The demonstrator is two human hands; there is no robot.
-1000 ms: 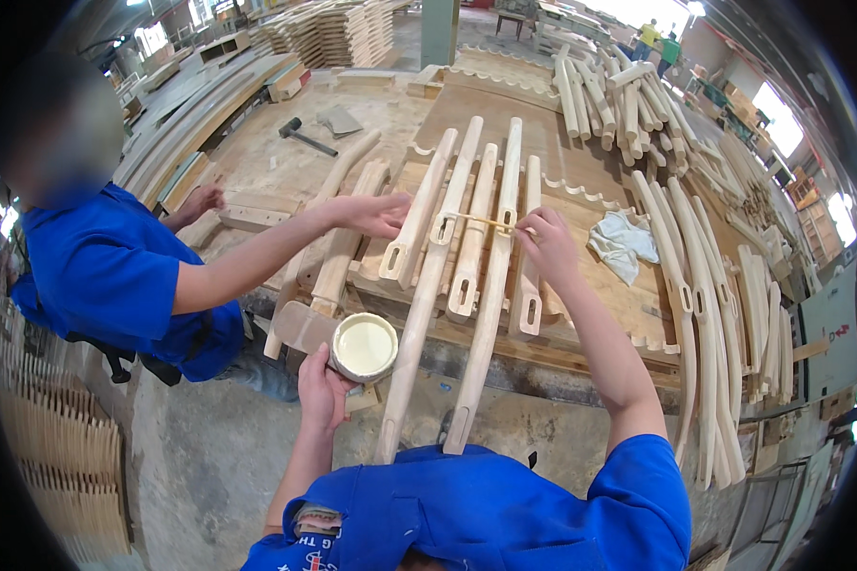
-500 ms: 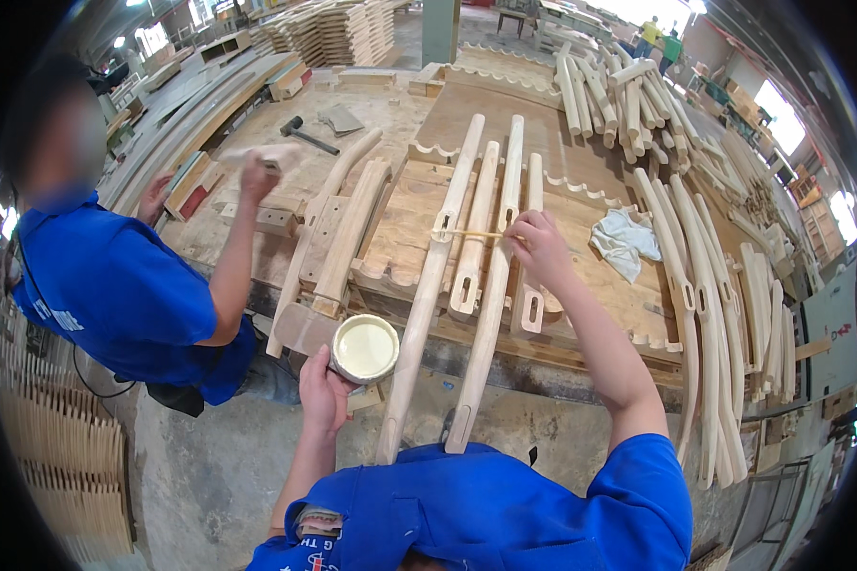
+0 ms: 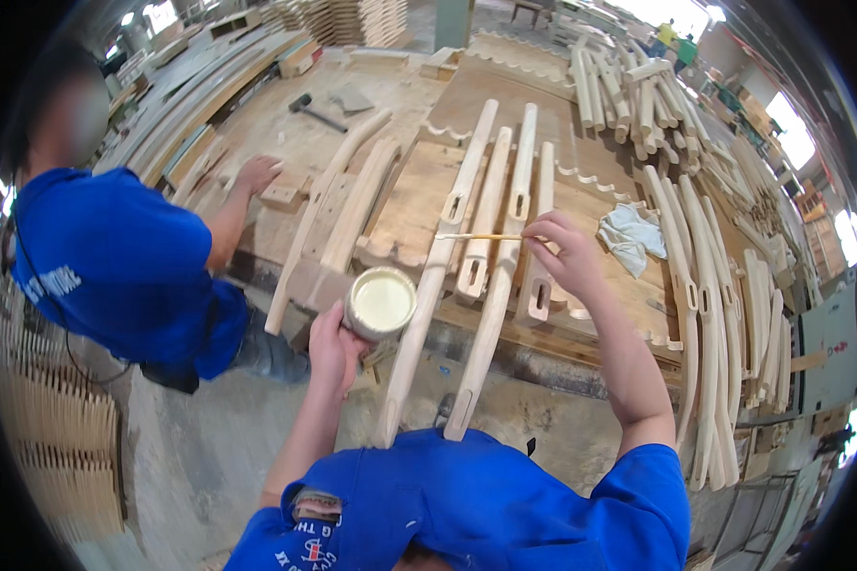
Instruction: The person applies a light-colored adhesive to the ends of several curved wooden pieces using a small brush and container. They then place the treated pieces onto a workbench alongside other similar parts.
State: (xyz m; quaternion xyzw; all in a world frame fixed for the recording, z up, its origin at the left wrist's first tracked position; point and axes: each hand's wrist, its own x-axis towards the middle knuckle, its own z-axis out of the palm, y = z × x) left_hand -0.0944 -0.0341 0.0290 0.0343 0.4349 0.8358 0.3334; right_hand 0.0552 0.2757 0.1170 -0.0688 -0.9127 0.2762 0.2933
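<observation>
Head view: left fingers (image 3: pixel 329 324) are grasping a round cream-filled tub (image 3: pixel 378 334), likely preventing spills; right fingers (image 3: pixel 546 230) are pinching a thin yellow stick (image 3: pixel 491 236).

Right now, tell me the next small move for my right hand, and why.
Probably ease the thin yellow stick slightly away from you, bringing its pale tip to the slot in the left long wooden rail. Your right hand holds the stick with that tip over the rail, just on the slot's near side, while your left hand holds the cup of cream-coloured liquid beside it.
</observation>
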